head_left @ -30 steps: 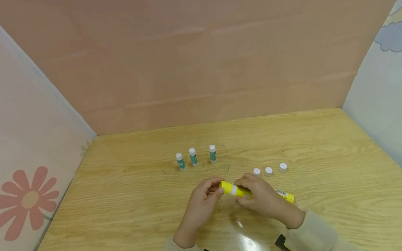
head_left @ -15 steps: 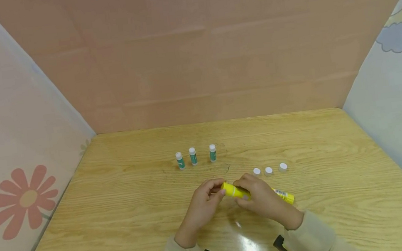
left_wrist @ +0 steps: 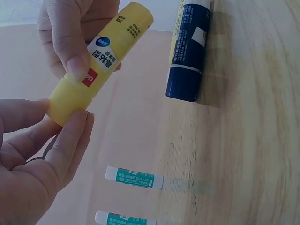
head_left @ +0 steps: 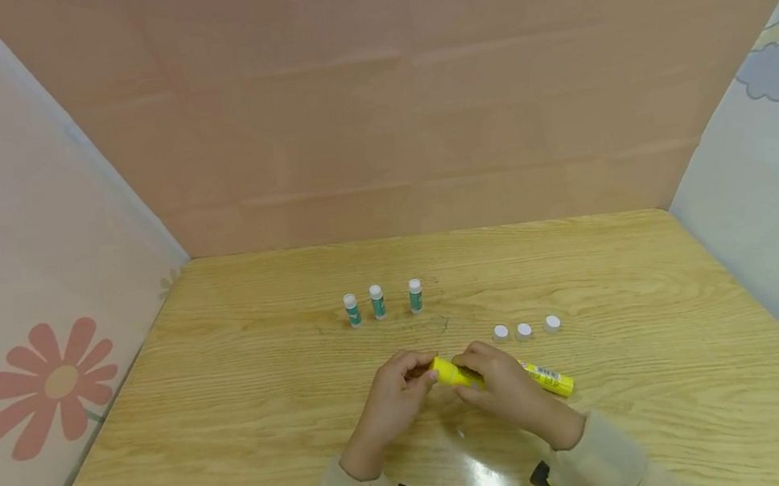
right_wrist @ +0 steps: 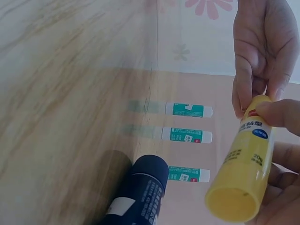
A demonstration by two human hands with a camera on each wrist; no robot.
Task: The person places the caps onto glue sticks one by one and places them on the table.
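Note:
Both hands hold a yellow glue stick [head_left: 449, 372], tilted above the table. My left hand [head_left: 393, 401] pinches its yellow cap [left_wrist: 70, 101] between thumb and fingertips. Around the labelled body [left_wrist: 101, 58] grips my right hand [head_left: 506, 391], thumb lying near the red logo in the left wrist view. Only a thin pale line shows between cap and body. Under and beyond the right hand, another yellow glue stick [head_left: 552, 379] lies on the table. A dark blue glue stick [left_wrist: 187, 51] lies alongside in the wrist views; the right hand seems to hide it in the head view.
Three small green glue sticks [head_left: 378, 303] with white caps stand upright towards the back of the wooden table [head_left: 251, 422]. Three short white round pieces [head_left: 524, 331] stand right of centre, beyond the right hand. Walls enclose the back and both sides.
The white band between the cap and body of the held glue stick has narrowed to a thin line as the two parts came together. The hands have otherwise barely moved.

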